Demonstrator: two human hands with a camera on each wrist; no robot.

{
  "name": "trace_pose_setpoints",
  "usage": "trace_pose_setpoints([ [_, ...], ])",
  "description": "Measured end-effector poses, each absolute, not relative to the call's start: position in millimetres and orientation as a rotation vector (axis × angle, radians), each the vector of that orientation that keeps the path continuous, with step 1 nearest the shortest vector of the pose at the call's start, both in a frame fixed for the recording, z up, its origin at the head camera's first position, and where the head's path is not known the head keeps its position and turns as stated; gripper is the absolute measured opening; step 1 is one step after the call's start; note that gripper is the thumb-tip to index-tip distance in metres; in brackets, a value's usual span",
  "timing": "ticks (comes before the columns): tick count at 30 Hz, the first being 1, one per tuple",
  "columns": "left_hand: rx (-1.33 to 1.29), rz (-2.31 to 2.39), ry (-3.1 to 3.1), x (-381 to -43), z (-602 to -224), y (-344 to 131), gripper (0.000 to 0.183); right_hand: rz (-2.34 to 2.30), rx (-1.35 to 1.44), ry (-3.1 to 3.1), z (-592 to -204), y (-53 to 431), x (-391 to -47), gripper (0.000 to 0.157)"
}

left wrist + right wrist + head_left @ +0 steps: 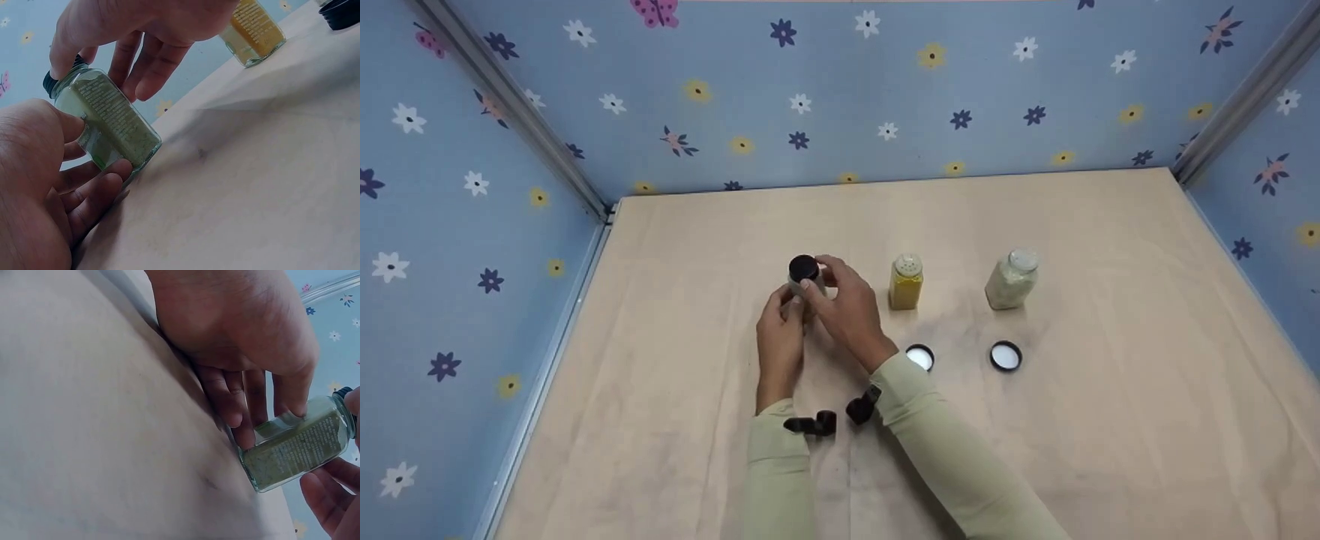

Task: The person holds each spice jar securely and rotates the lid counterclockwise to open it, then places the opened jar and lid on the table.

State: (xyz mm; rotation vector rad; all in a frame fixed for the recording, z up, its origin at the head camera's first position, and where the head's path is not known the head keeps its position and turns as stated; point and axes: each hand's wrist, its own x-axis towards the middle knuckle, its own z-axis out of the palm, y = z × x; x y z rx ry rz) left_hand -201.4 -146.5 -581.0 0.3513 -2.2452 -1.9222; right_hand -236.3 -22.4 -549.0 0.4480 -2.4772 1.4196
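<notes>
A square glass spice jar (115, 121) with greenish contents and printed text is gripped around its body by my left hand (781, 341). Its black screw lid (803, 267) is on the neck, and the thumb and fingers of my right hand (849, 311) pinch it. In the wrist views the jar's base is at or close to the tabletop; contact is hard to tell. To the right stands a jar of yellow powder (906, 285) with a perforated shaker top. Farther right is a jar with pale green contents (1009, 282), its top whitish.
Two black lids lie with white insides up: one lid (920, 358) is partly behind the right sleeve, the other lid (1006, 356) farther right. A beige cloth (1147, 337) covers the table. Blue flowered panels (840, 90) enclose the back and sides.
</notes>
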Motion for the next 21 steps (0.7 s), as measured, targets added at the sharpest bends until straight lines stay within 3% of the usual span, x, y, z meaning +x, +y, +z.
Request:
trace_pose_setpoints([
  [10, 0.360, -1.812, -2.297, -202.7, -580.6, -147.3, 0.041, 1.447, 0.470, -2.483, -548.6, -21.0, -236.2, 0.037],
  [21, 0.332, -1.722, -2.333, -201.5, -579.9, -145.7, 0.051, 1.360, 0.482, -2.525, -545.8, -20.7, -235.7, 0.047],
])
